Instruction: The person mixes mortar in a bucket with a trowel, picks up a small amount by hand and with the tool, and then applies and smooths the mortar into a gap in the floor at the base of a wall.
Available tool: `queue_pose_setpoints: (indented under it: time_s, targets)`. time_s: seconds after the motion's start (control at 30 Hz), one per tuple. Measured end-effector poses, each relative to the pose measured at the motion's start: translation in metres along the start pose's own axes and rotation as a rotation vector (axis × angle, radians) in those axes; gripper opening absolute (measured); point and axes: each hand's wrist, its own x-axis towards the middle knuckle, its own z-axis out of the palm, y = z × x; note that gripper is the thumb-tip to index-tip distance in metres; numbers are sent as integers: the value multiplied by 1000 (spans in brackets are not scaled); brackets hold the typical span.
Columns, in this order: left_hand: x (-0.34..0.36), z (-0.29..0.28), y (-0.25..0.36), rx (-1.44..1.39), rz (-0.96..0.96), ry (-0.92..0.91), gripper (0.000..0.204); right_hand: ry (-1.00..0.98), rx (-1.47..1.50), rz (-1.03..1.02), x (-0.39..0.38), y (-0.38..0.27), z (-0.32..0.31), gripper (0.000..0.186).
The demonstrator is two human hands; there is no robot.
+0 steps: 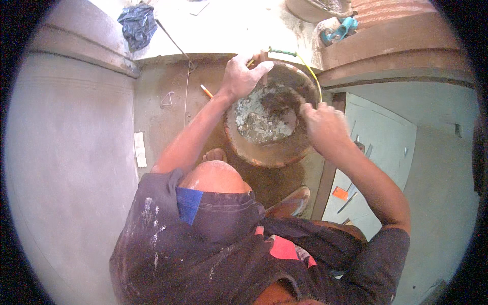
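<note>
A round metal basin (274, 161) with a rusty rim stands between my feet, its bottom coated with grey-white, wet-looking residue (256, 129). My left hand (242, 76) is closed at its far rim, gripping a narrow brown piece (264, 77), with the thumb across it. A bit of yellow shows at the fingers. Over the basin's right rim my right hand (328, 127) is closed and slightly blurred; what it holds is hidden. A thin yellow-green cord (311, 72) with a darker green section curves from near the brown piece to the right hand's fingers.
An orange stick (206, 91) lies beside my left forearm. Beyond are a crumpled black plastic bag (138, 26), a teal tool (340, 31) and another basin (307, 11). A pale board (378, 152) with an orange piece (340, 193) is at right; a wall (76, 152) rises at left.
</note>
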Motion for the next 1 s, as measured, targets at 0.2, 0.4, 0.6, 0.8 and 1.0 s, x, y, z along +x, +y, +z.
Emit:
queue_pose_setpoints:
  time_s: [0.2, 0.4, 0.6, 0.8, 1.0]
  targets:
    - [0, -2, -2, -52, -11, -17, 40, 25, -136, 65, 19, -4, -6, 14]
    - [3, 6, 3, -92, 15, 15, 35, 16, -182, -81, 18, -34, 53, 14]
    - [-1, -1, 0, -104, -12, 20, 39, -49, 9, -124, -36, -26, 18, 28]
    - [1, 5, -8, -51, 50, 62, 40, -86, 188, -3, -49, -5, -18, 27]
    - [-1, 7, 1, -63, 54, 57, 40, -196, 161, 70, -13, 5, 43, 22]
